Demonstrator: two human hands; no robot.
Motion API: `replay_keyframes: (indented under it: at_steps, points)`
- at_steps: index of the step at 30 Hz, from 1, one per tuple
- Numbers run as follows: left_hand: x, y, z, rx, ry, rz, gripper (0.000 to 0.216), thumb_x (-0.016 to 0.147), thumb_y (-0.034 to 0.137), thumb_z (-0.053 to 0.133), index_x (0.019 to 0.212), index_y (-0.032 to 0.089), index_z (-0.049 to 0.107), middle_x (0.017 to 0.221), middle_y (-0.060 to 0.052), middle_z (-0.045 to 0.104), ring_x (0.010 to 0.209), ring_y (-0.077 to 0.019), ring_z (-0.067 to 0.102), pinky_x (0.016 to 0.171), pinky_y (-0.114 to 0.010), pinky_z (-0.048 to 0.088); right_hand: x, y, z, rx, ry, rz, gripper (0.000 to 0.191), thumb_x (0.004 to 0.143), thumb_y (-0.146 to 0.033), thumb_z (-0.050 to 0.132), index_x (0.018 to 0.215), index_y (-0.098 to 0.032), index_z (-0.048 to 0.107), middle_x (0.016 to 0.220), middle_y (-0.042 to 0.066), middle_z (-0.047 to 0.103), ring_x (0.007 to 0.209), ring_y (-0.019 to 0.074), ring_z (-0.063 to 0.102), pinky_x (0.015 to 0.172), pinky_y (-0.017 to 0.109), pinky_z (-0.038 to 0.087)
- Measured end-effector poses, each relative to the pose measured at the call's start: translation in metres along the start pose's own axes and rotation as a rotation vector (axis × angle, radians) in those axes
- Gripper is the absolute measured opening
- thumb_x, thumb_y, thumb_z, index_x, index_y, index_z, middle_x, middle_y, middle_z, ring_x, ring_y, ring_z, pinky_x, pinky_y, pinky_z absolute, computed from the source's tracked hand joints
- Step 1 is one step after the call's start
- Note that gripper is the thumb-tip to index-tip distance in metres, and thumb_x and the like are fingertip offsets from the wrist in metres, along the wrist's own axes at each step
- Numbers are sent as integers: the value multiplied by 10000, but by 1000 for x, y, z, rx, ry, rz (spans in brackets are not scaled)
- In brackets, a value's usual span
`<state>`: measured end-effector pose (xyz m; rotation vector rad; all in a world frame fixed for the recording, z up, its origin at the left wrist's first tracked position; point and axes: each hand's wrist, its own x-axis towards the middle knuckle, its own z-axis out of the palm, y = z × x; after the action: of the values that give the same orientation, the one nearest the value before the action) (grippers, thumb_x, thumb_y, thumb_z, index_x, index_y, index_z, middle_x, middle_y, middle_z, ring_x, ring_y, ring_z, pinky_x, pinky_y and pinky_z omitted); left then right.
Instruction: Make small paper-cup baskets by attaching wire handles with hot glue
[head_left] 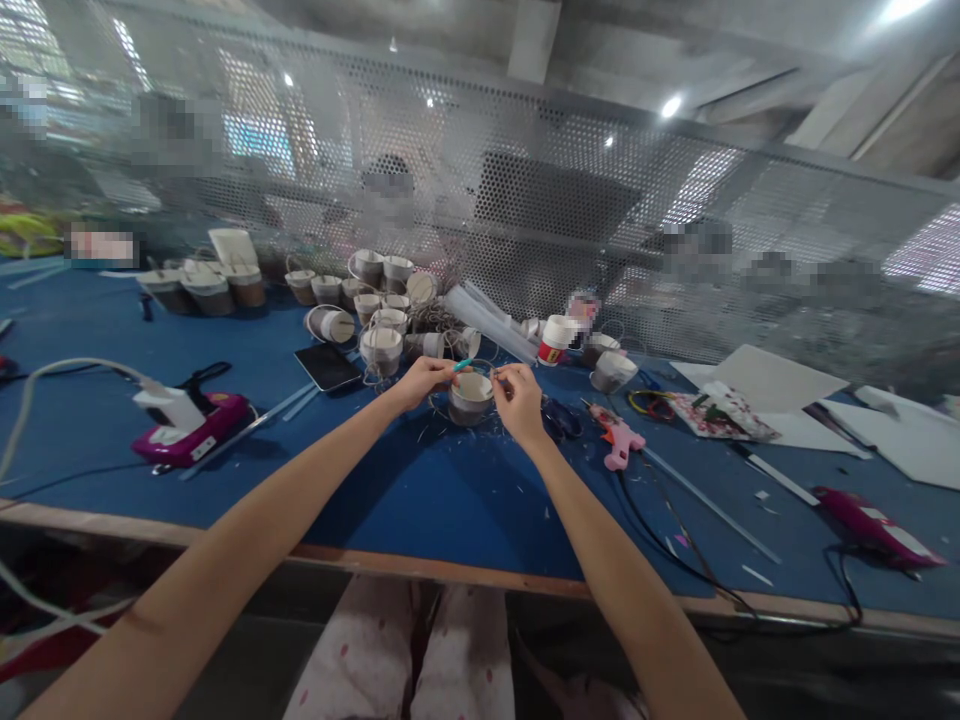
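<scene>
A small pale bucket (470, 402) stands on the blue tabletop between my hands, and a thin wire loop rises about its rim. My left hand (424, 384) is closed at the bucket's left side, its fingertips on a small teal stick-like piece (463, 366) above the rim. At the right side of the rim, my right hand (519, 400) is pinched closed. What lies between its fingers is too small to make out, though the wire runs close to them.
Several similar buckets (382, 350) crowd the back of the table. A pink glue gun (616, 437) lies to the right with its black cord. A dark phone (328, 368) and a purple power strip (193, 428) are at left. A perforated metal screen (450, 170) stands behind.
</scene>
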<state>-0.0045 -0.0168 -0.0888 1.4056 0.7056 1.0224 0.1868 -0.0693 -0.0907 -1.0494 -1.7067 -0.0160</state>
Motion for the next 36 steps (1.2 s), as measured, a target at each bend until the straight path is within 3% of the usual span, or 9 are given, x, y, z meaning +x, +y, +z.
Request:
replay_keyframes:
  at_steps: [9, 14, 18, 23, 30, 36]
  points:
    - [1, -1, -1, 99, -2, 6, 408, 593, 538, 705, 579, 132, 656, 1046, -114, 667, 846, -188, 591, 635, -265, 447, 1, 0, -3, -10, -38, 23, 219, 863, -342, 459, 738, -193, 561, 878, 82, 538, 768, 167, 567, 578, 273, 538]
    - [-2, 5, 1, 79, -27, 46, 507, 671, 633, 584, 692, 142, 707, 1064, -118, 661, 948, -227, 583, 671, -273, 463, 2, -1, -6, 7, -70, 5, 217, 854, -366, 491, 790, -181, 586, 898, 89, 538, 789, 177, 574, 615, 290, 535]
    - [-1, 5, 6, 78, -44, 66, 497, 695, 617, 574, 776, 150, 723, 1125, -103, 639, 932, -212, 583, 658, -254, 453, 1, -3, -6, -10, -84, 16, 216, 855, -364, 501, 837, -178, 610, 914, 87, 536, 787, 174, 576, 629, 291, 531]
    - [-1, 4, 11, 146, -32, 80, 440, 696, 567, 608, 697, 140, 713, 1173, -104, 617, 899, -189, 569, 632, -240, 432, 0, -1, -3, -43, -68, 33, 269, 888, -369, 437, 882, -185, 633, 921, 98, 564, 821, 199, 576, 677, 327, 525]
    - [1, 3, 9, 134, 20, 53, 467, 675, 589, 609, 554, 140, 641, 1060, -101, 656, 901, -190, 573, 636, -248, 437, 1, 0, -2, -93, -82, 3, 287, 894, -347, 416, 883, -177, 647, 854, 103, 636, 793, 208, 598, 704, 329, 499]
    - [3, 0, 7, 142, 22, 25, 490, 654, 614, 609, 556, 135, 638, 992, -100, 670, 836, -173, 576, 635, -250, 443, 1, 0, -3, -87, -114, -6, 281, 898, -339, 418, 894, -179, 649, 849, 96, 679, 765, 204, 629, 704, 320, 494]
